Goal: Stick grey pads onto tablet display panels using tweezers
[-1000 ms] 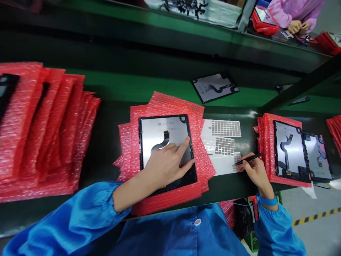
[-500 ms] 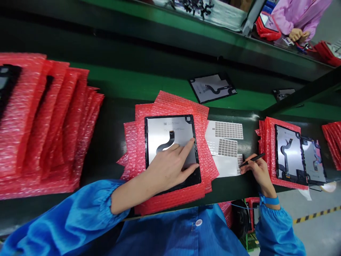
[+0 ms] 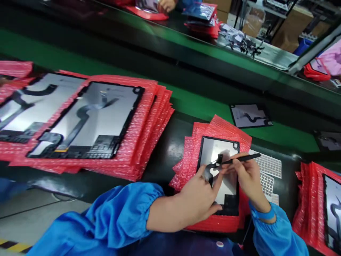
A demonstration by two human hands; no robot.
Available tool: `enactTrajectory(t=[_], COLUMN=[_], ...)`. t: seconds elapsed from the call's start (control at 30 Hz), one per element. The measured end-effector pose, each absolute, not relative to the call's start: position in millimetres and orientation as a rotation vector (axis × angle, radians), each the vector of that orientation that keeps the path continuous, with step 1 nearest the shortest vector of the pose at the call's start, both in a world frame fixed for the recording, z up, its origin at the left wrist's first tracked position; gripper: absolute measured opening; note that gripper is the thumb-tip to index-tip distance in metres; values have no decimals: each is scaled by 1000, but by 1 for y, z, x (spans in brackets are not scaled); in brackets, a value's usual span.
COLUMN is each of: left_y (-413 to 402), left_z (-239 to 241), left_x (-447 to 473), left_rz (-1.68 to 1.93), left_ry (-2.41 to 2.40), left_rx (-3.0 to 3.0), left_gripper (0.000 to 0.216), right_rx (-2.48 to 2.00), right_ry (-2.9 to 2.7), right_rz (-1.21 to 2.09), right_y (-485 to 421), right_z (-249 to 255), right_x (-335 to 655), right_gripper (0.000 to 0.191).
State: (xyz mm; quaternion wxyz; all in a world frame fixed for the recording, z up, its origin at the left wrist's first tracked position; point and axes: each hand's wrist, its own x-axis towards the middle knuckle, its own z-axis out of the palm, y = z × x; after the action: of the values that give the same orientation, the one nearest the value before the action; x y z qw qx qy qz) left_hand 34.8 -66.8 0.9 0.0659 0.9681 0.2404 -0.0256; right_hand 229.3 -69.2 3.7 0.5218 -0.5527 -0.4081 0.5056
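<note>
A tablet-sized screen panel (image 3: 229, 190) lies silver back up, black-edged, on a stack of red bubble-wrap sleeves (image 3: 190, 153). My left hand (image 3: 198, 195) rests over its left part with fingers spread, touching the dark flex cable (image 3: 209, 173); its thumb points out over the lower part. In my right hand (image 3: 249, 176) are slim black tweezers (image 3: 241, 159), held slantwise above the panel with their tip at the cable's upper end. Whether a small piece is at that tip is hidden. The fingertips of both hands nearly meet.
Beside the right hand lie label sheets (image 3: 269, 165). A large stack of panels (image 3: 106, 117) in red sleeves stands left, another sleeve stack (image 3: 310, 199) right. One panel (image 3: 252, 115) lies on the green strip behind. Across the bench a co-worker's hand (image 3: 167, 5) shows.
My right hand has moved from the label sheet to above the panel with the tweezers. My left fingers have shifted onto the cable. The view has swung left.
</note>
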Motion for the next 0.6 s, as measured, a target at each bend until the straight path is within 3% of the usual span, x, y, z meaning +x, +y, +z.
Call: enactTrajectory(t=[0.17,0.6], left_y=[-61,-55], left_z=[-3,-2], left_x=[28,28], left_rz=[33,-44], left_ry=[705,642], left_rx=[2890,2875], left_gripper=[98,85], right_rx=[-1406,-1513], right_ry=[-1033,-1134], right_rz=[1269,1227], right_y=[-37,-38], right_z=[-12,-16], right_x=[191,191], right_gripper=[39,38])
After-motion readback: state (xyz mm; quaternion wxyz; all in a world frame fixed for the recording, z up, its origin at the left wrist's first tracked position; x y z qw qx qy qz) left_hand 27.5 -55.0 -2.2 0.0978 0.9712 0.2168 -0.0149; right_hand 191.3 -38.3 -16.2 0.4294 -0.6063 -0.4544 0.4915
